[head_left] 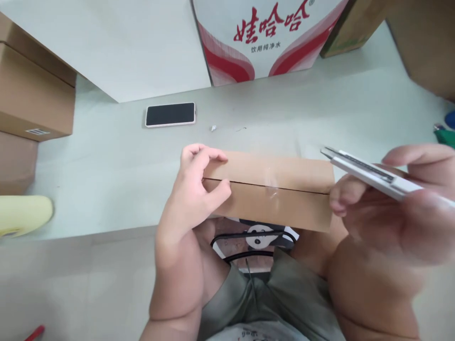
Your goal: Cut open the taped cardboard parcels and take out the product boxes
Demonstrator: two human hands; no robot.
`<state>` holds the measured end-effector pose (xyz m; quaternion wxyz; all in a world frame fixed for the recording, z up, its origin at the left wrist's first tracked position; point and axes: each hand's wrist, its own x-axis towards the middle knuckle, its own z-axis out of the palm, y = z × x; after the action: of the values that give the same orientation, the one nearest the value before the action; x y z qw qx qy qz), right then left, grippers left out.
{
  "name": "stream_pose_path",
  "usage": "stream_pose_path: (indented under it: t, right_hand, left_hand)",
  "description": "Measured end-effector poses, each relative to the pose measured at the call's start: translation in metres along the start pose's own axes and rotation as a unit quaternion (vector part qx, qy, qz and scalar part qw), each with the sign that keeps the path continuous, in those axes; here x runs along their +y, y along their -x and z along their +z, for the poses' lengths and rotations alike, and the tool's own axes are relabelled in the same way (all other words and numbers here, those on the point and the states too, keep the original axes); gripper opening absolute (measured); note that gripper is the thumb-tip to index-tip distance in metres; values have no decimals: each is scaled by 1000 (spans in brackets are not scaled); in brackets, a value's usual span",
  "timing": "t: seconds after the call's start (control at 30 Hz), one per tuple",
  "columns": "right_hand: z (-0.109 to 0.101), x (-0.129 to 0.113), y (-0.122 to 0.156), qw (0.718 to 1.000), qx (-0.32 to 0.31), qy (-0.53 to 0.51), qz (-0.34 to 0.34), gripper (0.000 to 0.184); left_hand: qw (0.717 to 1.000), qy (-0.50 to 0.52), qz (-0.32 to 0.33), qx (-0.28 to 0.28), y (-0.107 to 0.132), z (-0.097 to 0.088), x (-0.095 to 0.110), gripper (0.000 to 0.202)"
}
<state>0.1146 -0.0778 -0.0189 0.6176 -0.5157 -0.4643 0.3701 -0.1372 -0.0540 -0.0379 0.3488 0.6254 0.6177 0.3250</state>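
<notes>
A small brown cardboard box [273, 192] lies on the pale table [117, 161] right in front of me, its two top flaps meeting along a centre seam with clear tape over the middle. My left hand [194, 189] pinches the box's left end, thumb and fingers curled at the seam. My right hand [387, 208] is closed around a white utility knife [369, 173], whose blade tip points left and hovers just above the box's right end.
A black phone [170, 114] lies face up further back on the table. A red-and-white printed carton [263, 38] stands behind it. Brown cardboard boxes [31, 94] are stacked at the left, and a yellow object [21, 214] sits at the left edge.
</notes>
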Motion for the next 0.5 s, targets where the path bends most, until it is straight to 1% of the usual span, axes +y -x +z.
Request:
stream_pose_path:
  t: [0.07,0.1,0.17,0.2,0.23,0.27,0.3,0.33,0.4,0.43,0.5]
  right_hand:
    - [-2,-8,12,997,10,77,16,12]
    - [-2,-12,16,993,20,112,21,15]
    - [-2,-16,23,989,40,139,31,23]
    - [-2,-17,25,988,47,139,43,23]
    - [-3,-17,26,989,45,135,50,19]
    - [-4,-17,26,990,28,131,53,12]
    - [-6,-16,25,990,-3,130,46,6]
    - [-8,-15,23,990,-42,132,27,5]
    - [-12,-13,19,984,-120,128,-33,11]
    - [-14,-12,16,979,-149,122,-61,11]
    - [-17,-9,14,971,-185,113,-100,8]
  left_hand:
    - [1000,-2,8,-17,0,0,2,46]
    - [1000,-3,14,-26,-1,1,2,48]
    - [999,-5,26,-46,-1,1,3,48]
    - [998,-8,31,-54,-2,1,3,48]
    - [998,-14,37,-58,-2,1,3,47]
    - [997,-23,43,-59,-2,2,3,47]
    - [997,-34,48,-59,-2,2,3,47]
    - [996,-46,52,-59,-1,2,3,47]
    - [995,-65,59,-57,-1,2,3,47]
    - [994,-72,62,-55,0,3,3,47]
    - [994,-77,66,-46,0,4,2,46]
